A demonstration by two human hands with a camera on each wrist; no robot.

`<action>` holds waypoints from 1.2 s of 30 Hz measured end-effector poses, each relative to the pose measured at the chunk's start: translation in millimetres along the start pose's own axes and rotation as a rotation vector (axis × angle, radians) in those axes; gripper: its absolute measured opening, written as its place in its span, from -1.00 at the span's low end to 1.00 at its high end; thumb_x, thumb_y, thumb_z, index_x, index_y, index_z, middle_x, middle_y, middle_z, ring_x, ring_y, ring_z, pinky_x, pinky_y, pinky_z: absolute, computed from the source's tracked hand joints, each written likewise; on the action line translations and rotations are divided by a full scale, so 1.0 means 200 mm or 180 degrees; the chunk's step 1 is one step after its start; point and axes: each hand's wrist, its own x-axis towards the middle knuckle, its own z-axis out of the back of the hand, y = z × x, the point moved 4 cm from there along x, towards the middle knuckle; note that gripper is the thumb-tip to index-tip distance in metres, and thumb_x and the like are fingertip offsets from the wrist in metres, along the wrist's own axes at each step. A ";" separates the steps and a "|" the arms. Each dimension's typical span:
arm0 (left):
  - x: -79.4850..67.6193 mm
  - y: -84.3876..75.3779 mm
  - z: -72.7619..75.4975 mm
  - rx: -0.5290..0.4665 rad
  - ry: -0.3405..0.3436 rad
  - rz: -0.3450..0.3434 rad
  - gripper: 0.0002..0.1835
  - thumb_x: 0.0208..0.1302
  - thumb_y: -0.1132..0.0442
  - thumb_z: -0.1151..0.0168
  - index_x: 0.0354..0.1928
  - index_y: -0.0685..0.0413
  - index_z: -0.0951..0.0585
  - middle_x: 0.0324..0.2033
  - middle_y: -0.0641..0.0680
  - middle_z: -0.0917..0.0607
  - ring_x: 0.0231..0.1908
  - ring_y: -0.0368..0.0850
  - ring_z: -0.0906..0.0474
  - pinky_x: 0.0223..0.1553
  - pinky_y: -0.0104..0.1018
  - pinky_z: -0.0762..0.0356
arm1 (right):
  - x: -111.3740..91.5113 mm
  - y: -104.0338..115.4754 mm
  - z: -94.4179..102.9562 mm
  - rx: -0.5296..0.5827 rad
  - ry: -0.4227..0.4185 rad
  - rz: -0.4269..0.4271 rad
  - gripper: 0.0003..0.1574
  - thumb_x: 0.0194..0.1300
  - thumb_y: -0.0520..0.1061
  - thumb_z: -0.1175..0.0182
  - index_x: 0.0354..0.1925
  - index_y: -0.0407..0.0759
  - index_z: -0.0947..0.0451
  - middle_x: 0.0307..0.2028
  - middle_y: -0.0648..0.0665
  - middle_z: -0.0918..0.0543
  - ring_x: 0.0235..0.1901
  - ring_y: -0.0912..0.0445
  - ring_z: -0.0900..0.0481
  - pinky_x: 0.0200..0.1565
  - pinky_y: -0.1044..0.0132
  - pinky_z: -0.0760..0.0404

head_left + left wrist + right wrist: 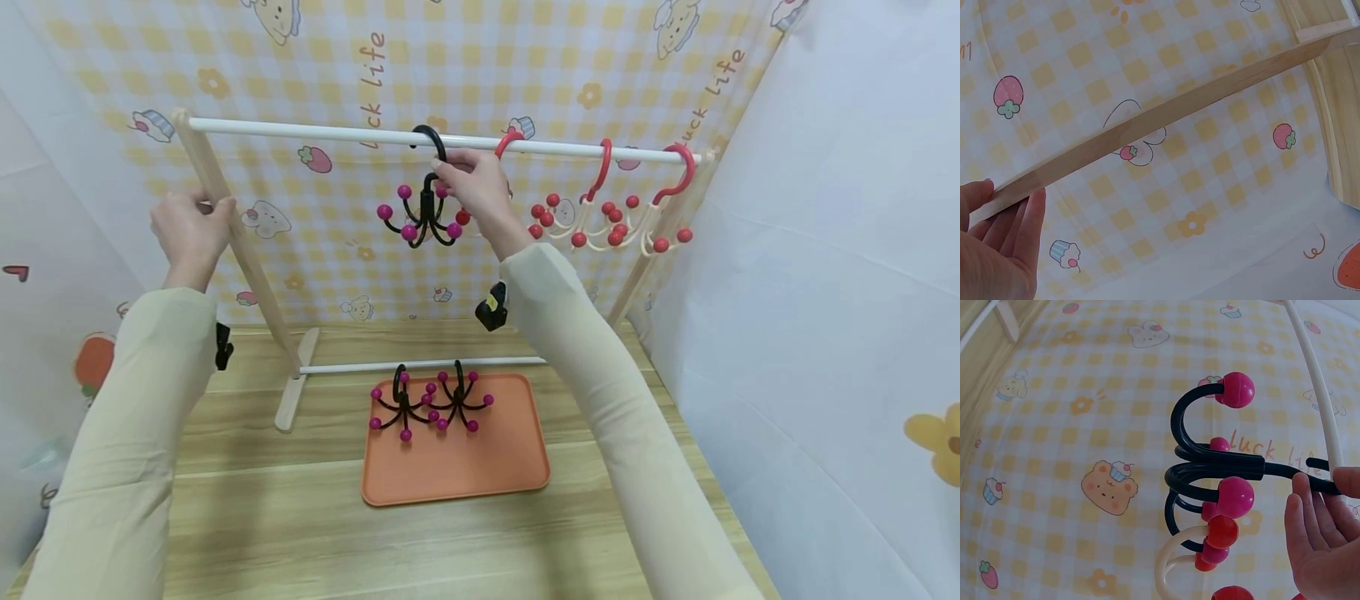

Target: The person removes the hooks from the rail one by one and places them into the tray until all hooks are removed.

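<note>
In the head view my right hand pinches the hook of a black multi-arm hanger tipped with magenta balls. The hook loops over the white top rail of a rack. The right wrist view shows the right fingers and thumb on the black hook beside the rail. My left hand grips the rack's left wooden post, thumb on one side and fingers on the other. Just behind the right hand, a red-hooked hanger is mostly hidden.
Two cream hangers with red hooks and red balls hang farther right on the rail. An orange tray on the wooden table bears two black hangers. A white lower bar runs behind the tray. Patterned cloth backs the rack.
</note>
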 end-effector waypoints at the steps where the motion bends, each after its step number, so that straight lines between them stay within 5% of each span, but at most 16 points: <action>1: 0.00 0.00 0.00 0.0005 0.0004 0.0007 -0.54 0.24 0.04 0.06 0.06 0.18 -0.48 -0.08 0.26 -0.53 -0.05 0.10 -0.41 -0.53 -0.57 -0.30 | 0.00 0.00 0.00 -0.0015 -0.0009 0.0003 -0.66 0.17 -0.13 -0.16 -0.07 -0.21 -0.52 -0.26 -0.08 -0.60 -0.24 0.08 -0.55 -0.22 0.43 -0.48; 23: 0.00 0.01 0.00 -0.0022 0.0002 0.0023 -0.55 0.23 0.04 0.05 0.06 0.17 -0.48 -0.08 0.25 -0.53 -0.06 0.08 -0.41 -0.53 -0.58 -0.32 | -0.08 0.12 -0.04 0.0509 0.0328 0.0231 -0.73 0.16 -0.19 -0.17 -0.14 -0.26 -0.51 -0.27 -0.12 -0.61 -0.25 0.04 -0.56 -0.19 0.39 -0.48; 36: 0.01 0.01 0.00 -0.0025 0.0010 0.0051 -0.55 0.22 0.03 0.05 0.05 0.16 -0.49 -0.08 0.22 -0.53 -0.02 0.09 -0.39 -0.49 -0.57 -0.31 | -0.26 0.04 0.01 0.0284 0.0764 0.0217 -0.69 0.19 -0.17 -0.14 -0.11 -0.31 -0.46 -0.23 -0.19 -0.60 -0.24 0.00 -0.55 -0.08 0.28 -0.43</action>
